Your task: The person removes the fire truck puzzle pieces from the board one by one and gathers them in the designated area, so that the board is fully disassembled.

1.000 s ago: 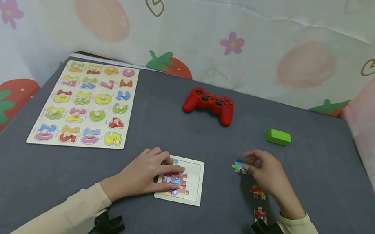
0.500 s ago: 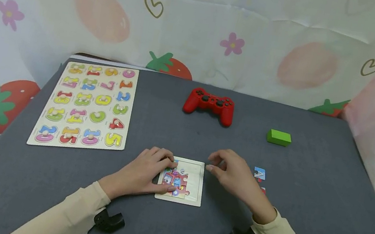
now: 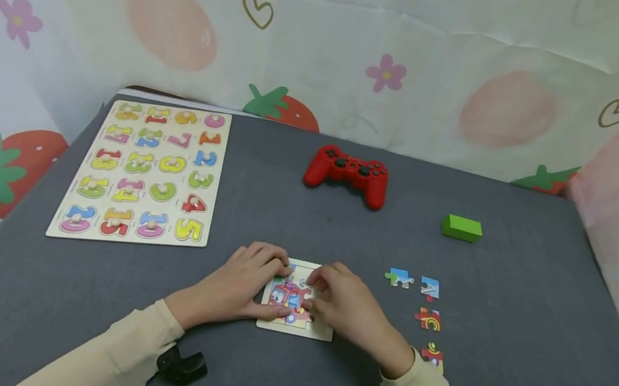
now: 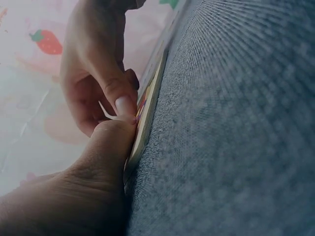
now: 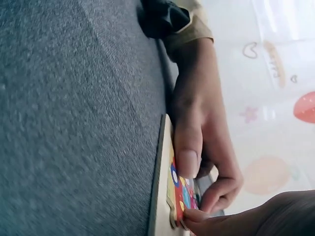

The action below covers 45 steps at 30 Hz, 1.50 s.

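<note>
A small pale wooden puzzle tray lies before me, its left part filled with joined jigsaw pieces that form a red cartoon vehicle. My left hand rests on the tray's left side, with the thumb laid straight on the pieces and the fingers near the top edge. Over the right side of the picture, my right hand pinches at a red piece's edge between thumb and index finger; its palm hides part of the tray. In the left wrist view, the right hand meets the left thumb at the board.
Several loose jigsaw pieces lie on the grey cloth to the right. A number puzzle board stands off at the far left, a red game controller at the back, a green block at the back right. A printed curtain hangs behind.
My right hand has left the blue loose piece, which stays on the table, and moved left onto the tray. The left hand stays on the tray, its index finger drawn back.
</note>
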Each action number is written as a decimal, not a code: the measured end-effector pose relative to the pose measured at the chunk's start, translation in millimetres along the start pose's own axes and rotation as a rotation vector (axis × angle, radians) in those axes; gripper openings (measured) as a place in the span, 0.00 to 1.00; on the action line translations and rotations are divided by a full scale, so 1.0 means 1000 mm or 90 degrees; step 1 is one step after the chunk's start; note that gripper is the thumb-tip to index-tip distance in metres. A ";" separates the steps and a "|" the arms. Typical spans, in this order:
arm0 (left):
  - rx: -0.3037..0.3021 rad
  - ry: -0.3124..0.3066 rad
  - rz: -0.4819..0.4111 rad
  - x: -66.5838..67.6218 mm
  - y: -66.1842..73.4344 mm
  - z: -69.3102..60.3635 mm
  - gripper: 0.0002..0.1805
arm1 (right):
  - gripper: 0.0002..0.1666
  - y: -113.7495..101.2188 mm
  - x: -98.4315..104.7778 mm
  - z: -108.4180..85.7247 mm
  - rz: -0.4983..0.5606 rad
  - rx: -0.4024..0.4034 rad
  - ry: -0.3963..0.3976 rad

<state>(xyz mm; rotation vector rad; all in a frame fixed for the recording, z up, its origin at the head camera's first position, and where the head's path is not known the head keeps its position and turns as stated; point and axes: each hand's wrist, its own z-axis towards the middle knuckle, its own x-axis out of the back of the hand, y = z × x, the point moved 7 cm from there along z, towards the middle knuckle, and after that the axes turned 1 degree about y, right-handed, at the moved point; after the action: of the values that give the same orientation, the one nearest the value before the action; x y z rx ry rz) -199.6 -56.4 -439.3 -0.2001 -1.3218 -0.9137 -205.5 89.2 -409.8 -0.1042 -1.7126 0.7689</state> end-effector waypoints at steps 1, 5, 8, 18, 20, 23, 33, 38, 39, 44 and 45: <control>-0.001 0.001 0.002 0.000 0.001 0.000 0.30 | 0.12 -0.001 -0.001 0.000 0.005 0.003 0.002; -0.008 0.020 0.028 0.003 0.004 0.001 0.28 | 0.11 -0.003 -0.002 -0.002 0.018 0.022 0.014; -0.013 0.040 0.056 0.005 0.007 0.001 0.28 | 0.11 -0.004 -0.002 -0.004 0.020 0.031 0.031; 0.000 0.042 0.078 0.005 0.009 0.001 0.27 | 0.12 -0.006 -0.001 -0.006 0.010 0.050 0.052; -0.002 0.044 0.078 0.005 0.010 0.001 0.27 | 0.12 -0.006 -0.001 -0.006 0.016 0.047 0.049; -0.002 0.044 0.078 0.006 0.010 0.001 0.26 | 0.09 -0.003 -0.001 -0.004 0.037 0.035 0.041; 0.004 0.036 0.080 0.006 0.010 0.001 0.27 | 0.03 0.009 -0.001 0.004 0.122 -0.017 0.022; 0.005 0.029 0.081 0.005 0.009 0.001 0.27 | 0.02 0.009 -0.001 0.005 0.142 -0.018 0.001; 0.005 0.027 0.082 0.005 0.009 0.001 0.27 | 0.02 0.009 -0.001 0.005 0.146 -0.019 -0.002; 0.010 0.021 0.082 0.004 0.008 0.001 0.28 | 0.03 0.009 -0.001 0.007 0.150 -0.025 -0.004; 0.011 0.021 0.082 0.004 0.008 0.001 0.28 | 0.03 0.009 -0.001 0.007 0.150 -0.025 -0.004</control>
<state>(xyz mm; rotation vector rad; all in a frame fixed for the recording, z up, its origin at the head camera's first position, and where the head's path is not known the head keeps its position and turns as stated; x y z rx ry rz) -194.9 -52.2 -432.6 -0.2527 -1.2718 -0.7940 -214.3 93.2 -416.4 -0.3365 -1.7416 0.9089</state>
